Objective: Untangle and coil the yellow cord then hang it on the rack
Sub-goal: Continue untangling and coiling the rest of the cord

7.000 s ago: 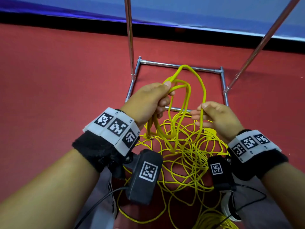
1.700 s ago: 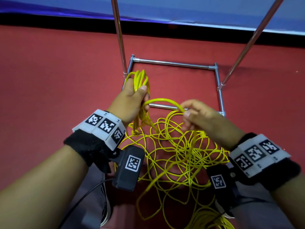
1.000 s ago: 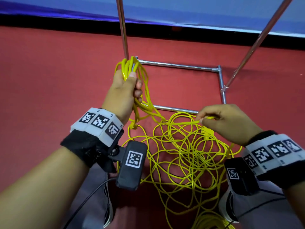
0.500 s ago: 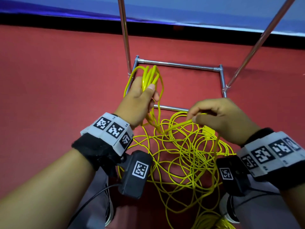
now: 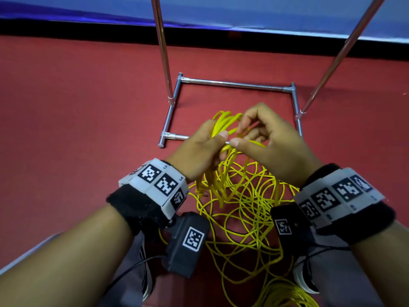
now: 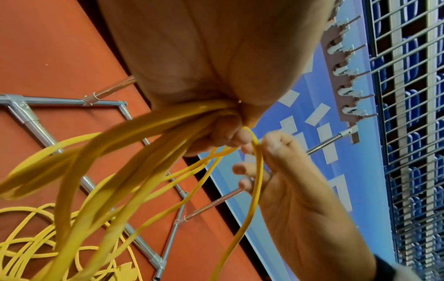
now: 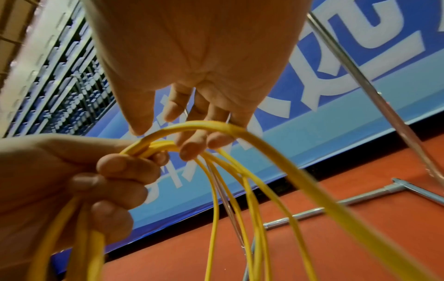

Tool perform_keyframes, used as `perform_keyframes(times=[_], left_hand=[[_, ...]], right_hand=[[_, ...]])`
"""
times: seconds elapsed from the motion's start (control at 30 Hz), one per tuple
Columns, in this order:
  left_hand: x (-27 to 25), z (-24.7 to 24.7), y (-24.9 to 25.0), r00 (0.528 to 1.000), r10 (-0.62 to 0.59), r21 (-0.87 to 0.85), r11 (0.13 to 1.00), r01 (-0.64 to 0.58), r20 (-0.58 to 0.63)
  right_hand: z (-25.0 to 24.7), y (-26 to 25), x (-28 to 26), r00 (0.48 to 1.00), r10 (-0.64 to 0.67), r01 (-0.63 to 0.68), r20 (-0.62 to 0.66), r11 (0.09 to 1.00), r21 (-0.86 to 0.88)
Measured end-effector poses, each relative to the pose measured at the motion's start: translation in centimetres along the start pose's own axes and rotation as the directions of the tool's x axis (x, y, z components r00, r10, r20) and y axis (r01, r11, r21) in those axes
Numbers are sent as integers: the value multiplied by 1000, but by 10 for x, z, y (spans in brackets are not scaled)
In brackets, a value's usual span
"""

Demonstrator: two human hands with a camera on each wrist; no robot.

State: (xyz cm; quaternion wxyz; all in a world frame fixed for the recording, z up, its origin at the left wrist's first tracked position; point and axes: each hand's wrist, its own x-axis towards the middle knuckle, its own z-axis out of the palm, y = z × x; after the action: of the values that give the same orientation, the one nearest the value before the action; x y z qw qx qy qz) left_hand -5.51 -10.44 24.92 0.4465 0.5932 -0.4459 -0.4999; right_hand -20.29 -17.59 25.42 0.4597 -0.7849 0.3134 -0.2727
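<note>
Loose yellow cord (image 5: 241, 220) lies tangled on the red floor (image 5: 77, 129), nearer than the rack (image 5: 234, 84). Above the tangle, left hand (image 5: 199, 149) grips a bundle of gathered loops, fingers curled round them. Right hand (image 5: 272, 142), touching it, pinches one strand at the bundle. Rack base stands just behind both hands.
</note>
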Motion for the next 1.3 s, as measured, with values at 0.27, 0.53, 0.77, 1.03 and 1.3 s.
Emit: perform_keyframes(times=[0.27,0.53,0.77,1.03,1.3], left_hand=[[3,-12,2,993,-41,-162,987,23,-113],[-1,-9,3,999,-41,-177,983,45,24],[-5,-7,10,993,-60,-232,969,83,104],[-4,-5,16,986,-37,-258,963,78,161],[-5,-6,14,987,-54,-157,984,78,152]], right_hand=[[-16,12,-8,985,148,-159,89,980,122],[-8,12,-1,987,158,-159,40,987,23],[-4,4,3,984,178,-167,-23,953,253],[-4,10,7,959,272,-215,-77,879,426],[-5,24,6,966,245,-234,-76,964,128]])
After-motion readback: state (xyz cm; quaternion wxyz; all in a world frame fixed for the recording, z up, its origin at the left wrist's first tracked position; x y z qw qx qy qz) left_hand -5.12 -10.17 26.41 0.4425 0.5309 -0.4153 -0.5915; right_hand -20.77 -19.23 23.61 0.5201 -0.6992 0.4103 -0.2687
